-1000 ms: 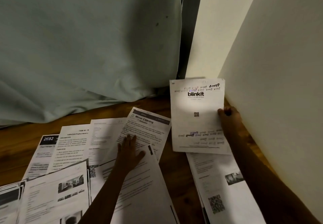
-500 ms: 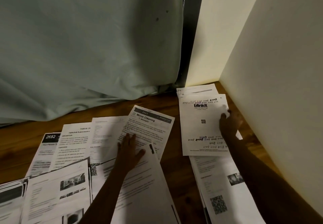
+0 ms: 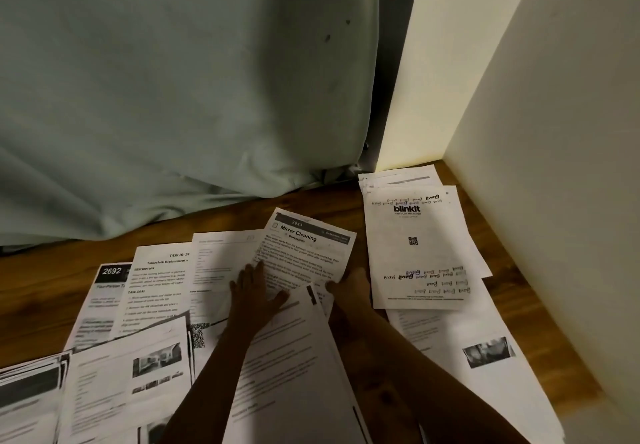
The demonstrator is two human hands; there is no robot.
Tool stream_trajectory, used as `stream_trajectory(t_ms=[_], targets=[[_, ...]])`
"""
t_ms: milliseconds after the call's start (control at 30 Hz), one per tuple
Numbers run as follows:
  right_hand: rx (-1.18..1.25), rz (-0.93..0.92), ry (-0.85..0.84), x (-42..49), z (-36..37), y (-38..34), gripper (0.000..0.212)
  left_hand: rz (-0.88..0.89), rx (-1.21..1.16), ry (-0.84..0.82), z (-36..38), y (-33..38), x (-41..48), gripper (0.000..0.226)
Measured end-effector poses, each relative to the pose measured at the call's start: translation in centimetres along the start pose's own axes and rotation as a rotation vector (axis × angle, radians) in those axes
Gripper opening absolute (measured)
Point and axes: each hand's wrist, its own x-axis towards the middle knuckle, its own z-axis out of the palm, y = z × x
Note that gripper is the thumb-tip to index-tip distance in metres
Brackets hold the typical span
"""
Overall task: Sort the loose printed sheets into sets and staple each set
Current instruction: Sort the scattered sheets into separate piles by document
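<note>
Pale green cloth (image 3: pixel 156 97) is seen filling the upper left of the view, its folds gathered where it meets a wooden surface (image 3: pixel 41 287). A cream wall (image 3: pixel 554 166) closes off the right side.

Loose printed sheets are spread over the wood in overlapping rows. At the left, a sheet headed "2692" (image 3: pixel 104 291) is partly covered by a sheet titled "Tablecloth Replacement" (image 3: pixel 156 280), and a plainer form sheet (image 3: pixel 214 263) is laid beside that. A "Mirror Cleaning" sheet (image 3: pixel 304 246) is tilted across the middle, overlapping the form sheet. Near the lower left edge, a sheet with small room photos (image 3: pixel 131 374) is laid over a darker stack (image 3: pixel 31 384).

Along the wall, a "blinkit" sheet (image 3: pixel 415 253) is laid flat, with handwritten scribbles at its top and bottom. A few more sheets (image 3: pixel 398 176) are tucked under its far end, and a sheet with a printed photo (image 3: pixel 467 357) is overlapped by its near end.

The left hand (image 3: pixel 254 291) is pressed flat on the middle papers, fingers straight and spread, across the form sheet and the "Mirror Cleaning" sheet; nothing is gripped by it. A large text sheet (image 3: pixel 294 357) is seen beside its forearm. The right hand (image 3: pixel 351 284) is placed at the lower right edge of the "Mirror Cleaning" sheet, with one fingertip touching the paper. The rest of its fingers are hidden, so it cannot be told whether the sheet is pinched.
</note>
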Motion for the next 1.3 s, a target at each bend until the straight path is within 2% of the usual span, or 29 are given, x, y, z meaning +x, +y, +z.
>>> stream_trajectory(t_ms=[100, 167, 267, 367, 467, 567, 633, 700, 833, 933, 1033, 1100, 1200, 1233, 1300], targets=[[0.067, 0.036, 0.019, 0.7, 0.9, 0.3, 0.046, 0.016, 0.001, 0.0, -0.2, 0.3, 0.3, 0.09], [0.071, 0.043, 0.014, 0.8, 1.2, 0.2, 0.035, 0.021, -0.003, -0.005, -0.3, 0.5, 0.4, 0.09], [0.099, -0.102, 0.034, 0.9, 1.1, -0.5, 0.012, 0.035, -0.022, 0.003, -0.5, 1.1, 0.5, 0.09], [0.132, -0.282, 0.095, 0.1, -0.7, -3.2, 0.006, 0.057, -0.044, 0.027, -1.0, 2.2, 0.7, 0.087], [0.092, -0.463, 0.177, 0.0, -4.6, -5.9, 0.01, 0.099, -0.143, 0.057, -1.9, 4.3, 1.2, 0.086], [0.043, -0.558, 0.271, 0.5, -10.0, -7.5, 0.015, 0.176, -0.309, 0.055, -2.6, 6.7, 2.1, 0.091], [-0.026, -0.525, 0.334, 1.4, -13.8, -7.7, 0.026, 0.207, -0.372, 0.04, -2.3, 8.3, 2.5, 0.098], [-0.132, -0.41, 0.35, 3.5, -17.4, -7.0, 0.031, 0.221, -0.366, -0.003, -1.4, 10.1, 2.3, 0.09], [-0.235, -0.245, 0.259, 6.7, -21.2, -4.8, 0.033, 0.222, -0.242, -0.124, 1.5, 13.5, 1.7, 0.088], [-0.328, -0.224, 0.255, 6.4, -21.4, -3.9, 0.036, 0.259, -0.226, -0.231, 4.0, 15.1, 1.4, 0.096], [-0.529, -0.352, 0.322, 5.4, -21.0, -2.7, 0.058, 0.266, -0.238, -0.267, 5.7, 15.9, 1.0, 0.099], [-0.68, -0.496, 0.225, 4.4, -20.7, -1.5, 0.074, 0.276, -0.27, -0.259, 6.3, 16.6, 0.7, 0.095], [-1.031, -0.689, -0.167, 3.0, -19.9, 2.0, 0.092, 0.239, -0.332, -0.261, 6.9, 17.7, 0.0, 0.089], [-1.153, -0.745, -0.262, 2.7, -19.7, 3.1, 0.095, 0.223, -0.352, -0.249, 7.1, 18.1, -0.1, 0.088], [-1.29, -0.78, -0.348, 2.9, -19.7, 4.5, 0.094, 0.208, -0.379, -0.231, 7.3, 18.6, -0.1, 0.087]])
